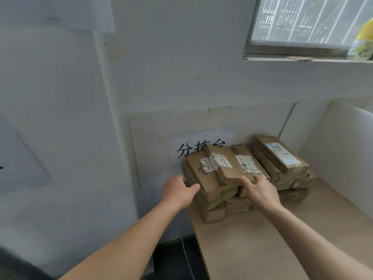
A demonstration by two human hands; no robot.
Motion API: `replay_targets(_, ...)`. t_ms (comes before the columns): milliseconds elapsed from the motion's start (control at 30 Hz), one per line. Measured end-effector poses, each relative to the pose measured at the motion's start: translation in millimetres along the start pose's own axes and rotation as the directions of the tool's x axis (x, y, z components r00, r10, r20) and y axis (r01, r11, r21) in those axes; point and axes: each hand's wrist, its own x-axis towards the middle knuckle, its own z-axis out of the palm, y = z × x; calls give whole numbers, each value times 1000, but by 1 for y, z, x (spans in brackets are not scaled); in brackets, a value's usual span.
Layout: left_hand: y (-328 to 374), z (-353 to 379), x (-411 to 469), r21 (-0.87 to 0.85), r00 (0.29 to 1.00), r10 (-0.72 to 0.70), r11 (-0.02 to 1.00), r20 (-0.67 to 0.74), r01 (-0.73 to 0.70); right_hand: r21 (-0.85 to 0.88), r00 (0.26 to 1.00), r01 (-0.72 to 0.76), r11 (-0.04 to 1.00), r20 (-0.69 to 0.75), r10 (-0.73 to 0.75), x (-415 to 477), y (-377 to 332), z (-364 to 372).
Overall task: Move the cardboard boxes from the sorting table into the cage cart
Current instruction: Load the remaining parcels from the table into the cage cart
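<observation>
Several boxes (203, 178) sit stacked on the table (262, 249) — the right grip (260, 190) rests released on the loose top box (228, 170), the left grip (177, 190) at the stack's side, closure untellable. Lifted unevenly, that top box could slide off.

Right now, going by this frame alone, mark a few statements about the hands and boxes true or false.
1. The boxes sit stacked on the table. True.
2. The right hand touches the top box. True.
3. The left hand lifts a box clear of the stack. False: it is at the stack's left side; nothing is lifted.
4. The paper sign lies flat on the table. False: it hangs on the wall behind the boxes.
</observation>
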Motion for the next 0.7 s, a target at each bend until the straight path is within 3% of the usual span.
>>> replay_targets(300, 2, 36, 58, -131, 982, -82, 986, 170, 105, 138, 970, -240, 961, -4, 243, 39, 2, 27)
replay_targets(700, -2, 71, 83, -204, 982, -63, 974, 177, 100, 289, 946, -320, 902, 42, 322, 59, 6, 43)
